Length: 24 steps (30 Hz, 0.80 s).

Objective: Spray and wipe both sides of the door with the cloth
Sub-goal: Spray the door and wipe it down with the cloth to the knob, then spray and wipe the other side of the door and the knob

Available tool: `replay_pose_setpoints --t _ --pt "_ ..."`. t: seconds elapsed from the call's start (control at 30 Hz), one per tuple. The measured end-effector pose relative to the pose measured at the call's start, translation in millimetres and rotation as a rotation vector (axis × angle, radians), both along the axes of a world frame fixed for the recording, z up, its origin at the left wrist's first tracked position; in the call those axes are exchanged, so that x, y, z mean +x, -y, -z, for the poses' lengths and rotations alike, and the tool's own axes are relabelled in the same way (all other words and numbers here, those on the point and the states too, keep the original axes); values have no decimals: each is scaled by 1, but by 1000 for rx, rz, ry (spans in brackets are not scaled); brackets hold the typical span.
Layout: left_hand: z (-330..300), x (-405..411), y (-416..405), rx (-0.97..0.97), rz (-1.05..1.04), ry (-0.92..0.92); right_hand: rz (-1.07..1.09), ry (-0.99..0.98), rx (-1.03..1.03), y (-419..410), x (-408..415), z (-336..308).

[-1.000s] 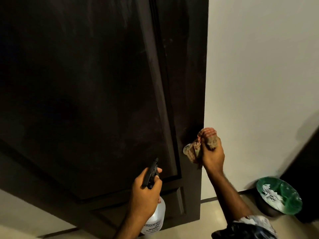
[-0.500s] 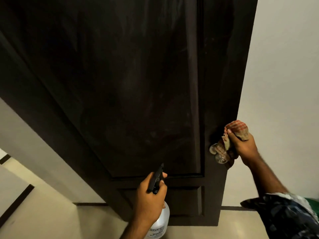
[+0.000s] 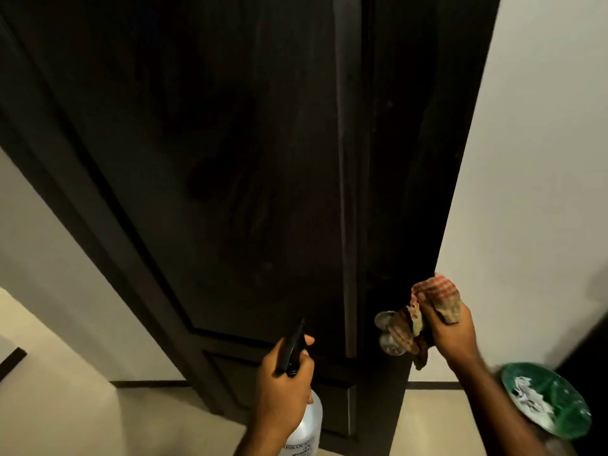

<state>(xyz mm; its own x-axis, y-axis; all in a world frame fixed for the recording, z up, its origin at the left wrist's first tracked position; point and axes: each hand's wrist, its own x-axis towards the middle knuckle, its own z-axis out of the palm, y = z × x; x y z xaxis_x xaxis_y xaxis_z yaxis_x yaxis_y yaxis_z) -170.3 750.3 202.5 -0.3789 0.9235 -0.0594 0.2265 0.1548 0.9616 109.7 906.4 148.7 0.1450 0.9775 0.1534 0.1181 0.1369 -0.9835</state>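
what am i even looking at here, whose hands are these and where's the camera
There is no machine here: a person wears a camera on their head, looking forward and down at their own two hands. In front stands a dark wooden door, partly open beside a pale wall. The left hand holds a spray bottle in a closed grip. The right hand grips a checked cloth against the round metal doorknob. Low on the right, a bin with a green liner holds crumpled paper.
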Motion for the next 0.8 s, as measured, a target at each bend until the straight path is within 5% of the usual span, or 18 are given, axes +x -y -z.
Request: replay_pose_setpoints --t 0.37,0.53,0.67,0.73,0.8 --pt "4 29 93 29 -139 107 3 494 38 136 -23 -1" --pt "-3 37 141 57 -295 118 -50 142 -70 182 -32 13" --pt "-6 49 182 95 -445 90 210 388 -218 196 -53 5" --pt "-7 60 203 105 -498 85 -125 505 -44 231 -24 16" --pt "-8 79 226 95 -543 80 -368 288 220 244 -28 8"
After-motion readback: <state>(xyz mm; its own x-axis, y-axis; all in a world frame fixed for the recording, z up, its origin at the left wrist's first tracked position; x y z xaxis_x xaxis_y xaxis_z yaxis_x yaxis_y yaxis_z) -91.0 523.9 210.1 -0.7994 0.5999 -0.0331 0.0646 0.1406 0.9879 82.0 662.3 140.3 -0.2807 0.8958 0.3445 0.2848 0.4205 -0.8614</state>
